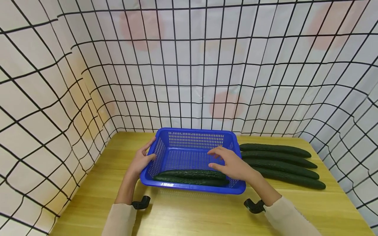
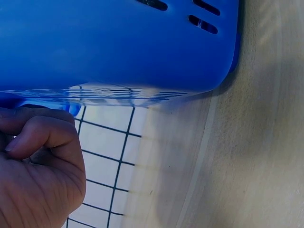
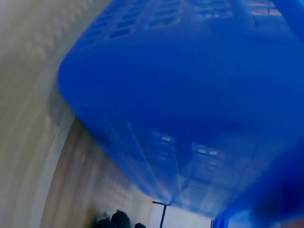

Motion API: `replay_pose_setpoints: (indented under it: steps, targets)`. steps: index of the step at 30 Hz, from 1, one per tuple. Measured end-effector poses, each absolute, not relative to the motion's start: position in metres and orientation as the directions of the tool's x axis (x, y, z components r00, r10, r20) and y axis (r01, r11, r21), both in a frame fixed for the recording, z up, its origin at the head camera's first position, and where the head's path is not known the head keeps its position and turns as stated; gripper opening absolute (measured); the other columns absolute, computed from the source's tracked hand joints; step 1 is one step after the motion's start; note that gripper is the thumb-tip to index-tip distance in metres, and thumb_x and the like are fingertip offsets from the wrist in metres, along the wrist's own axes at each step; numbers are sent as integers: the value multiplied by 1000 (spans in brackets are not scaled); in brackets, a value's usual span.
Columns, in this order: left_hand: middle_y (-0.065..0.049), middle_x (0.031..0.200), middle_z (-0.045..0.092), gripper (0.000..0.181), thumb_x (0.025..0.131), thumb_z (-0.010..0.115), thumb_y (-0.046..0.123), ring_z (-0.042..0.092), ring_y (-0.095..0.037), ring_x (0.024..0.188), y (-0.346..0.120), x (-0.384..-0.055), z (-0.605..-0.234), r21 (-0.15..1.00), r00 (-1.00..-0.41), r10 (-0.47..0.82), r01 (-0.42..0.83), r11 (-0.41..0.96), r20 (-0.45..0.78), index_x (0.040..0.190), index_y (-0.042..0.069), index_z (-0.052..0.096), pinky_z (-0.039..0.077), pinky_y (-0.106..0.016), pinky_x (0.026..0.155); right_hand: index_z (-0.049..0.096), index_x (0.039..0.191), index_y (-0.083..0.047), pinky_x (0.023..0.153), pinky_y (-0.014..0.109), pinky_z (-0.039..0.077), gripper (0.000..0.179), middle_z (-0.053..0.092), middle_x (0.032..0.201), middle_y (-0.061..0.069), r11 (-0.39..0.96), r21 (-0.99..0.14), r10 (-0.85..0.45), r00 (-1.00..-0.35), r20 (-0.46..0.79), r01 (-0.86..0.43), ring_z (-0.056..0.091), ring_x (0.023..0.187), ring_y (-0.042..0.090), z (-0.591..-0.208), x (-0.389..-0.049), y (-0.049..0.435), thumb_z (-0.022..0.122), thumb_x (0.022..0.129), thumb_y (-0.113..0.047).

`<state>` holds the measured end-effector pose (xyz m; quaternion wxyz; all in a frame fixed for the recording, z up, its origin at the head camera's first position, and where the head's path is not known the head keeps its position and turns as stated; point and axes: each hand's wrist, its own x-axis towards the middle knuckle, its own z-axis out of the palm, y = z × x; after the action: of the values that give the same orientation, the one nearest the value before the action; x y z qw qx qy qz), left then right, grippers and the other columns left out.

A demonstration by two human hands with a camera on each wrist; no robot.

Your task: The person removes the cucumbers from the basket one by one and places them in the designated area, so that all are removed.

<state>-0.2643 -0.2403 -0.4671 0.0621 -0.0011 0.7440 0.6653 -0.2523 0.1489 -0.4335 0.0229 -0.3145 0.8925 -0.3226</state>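
Note:
A blue plastic basket [image 1: 189, 130] with slotted walls stands on the wooden table. My left hand [image 1: 141, 161] grips its left rim, thumb on the inner side; the left wrist view shows this hand [image 2: 42, 166] with curled fingers beside the basket wall [image 2: 118, 47]. Two dark green cucumbers [image 1: 192, 174] lie side by side along the basket's near wall. Over the basket's right part hovers my right hand [image 1: 233, 164], fingers apart and loosely bent, holding nothing. In the right wrist view the basket's outer corner [image 3: 166, 90] fills most of the picture and hides the fingers.
Several long cucumbers [image 1: 283, 166] lie in a row on the table, right of the basket, their left ends close to its wall. A black wire grid [image 1: 189, 85] over white sheeting encloses the table [image 1: 189, 213] at the back and sides.

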Motion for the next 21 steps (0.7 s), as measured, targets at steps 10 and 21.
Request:
replay_pose_setpoints:
  steps: [10, 21]
  targets:
    - [-28, 150, 47, 85, 89, 56, -2, 70, -34, 90, -240, -265, -467, 989, -992, 79, -85, 118, -95, 160, 39, 35, 65, -44, 74, 58, 142, -11, 101, 49, 55, 50, 62, 136, 6, 577, -579, -647, -755, 105, -576, 62, 121, 31, -433, -259, 124, 65, 100, -38]
    - [-31, 146, 49, 84, 89, 57, -1, 71, -33, 86, -240, -263, -465, 989, -992, 82, -88, 117, -98, 160, 40, 35, 65, -43, 73, 59, 140, -4, 101, 50, 55, 50, 62, 136, 15, 574, -572, -692, -721, 43, -585, 62, 121, 33, -447, -266, 107, 66, 100, -34]
